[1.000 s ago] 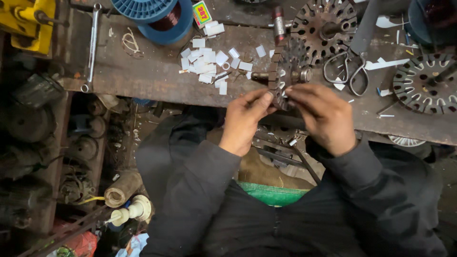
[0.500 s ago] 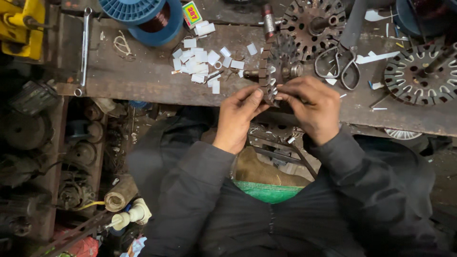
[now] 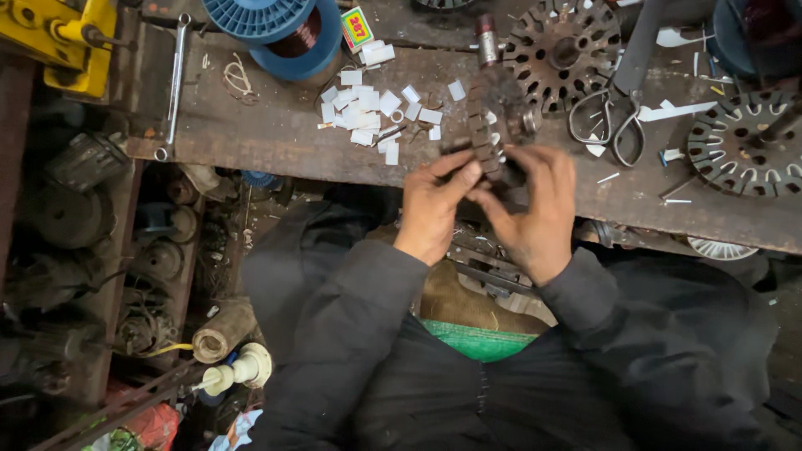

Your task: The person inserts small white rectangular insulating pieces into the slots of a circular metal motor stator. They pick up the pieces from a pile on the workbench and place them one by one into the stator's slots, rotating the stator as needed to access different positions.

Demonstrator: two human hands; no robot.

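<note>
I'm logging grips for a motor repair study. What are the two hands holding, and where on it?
Both hands, left hand and right hand, grip a slotted motor rotor at its near end; its shaft points away over the workbench.

**Flat, dim light with motion blur at the fingers**

Soft, even light falls from above; nothing casts a hard shadow. The workbench (image 3: 276, 134) beyond the fingers is the brightest zone, where the white paper slips (image 3: 368, 104) look almost washed out. Below the wrists, the dark jacket (image 3: 468, 376) swallows detail. The left hand (image 3: 434, 205), the right hand (image 3: 535, 209) and the slotted metal part (image 3: 493, 138) at their fingertips are smeared by motion. Far left of the fingers, the shelves (image 3: 100, 276) sink into murky shadow. No glare shows on the scissors (image 3: 614, 117).
</note>
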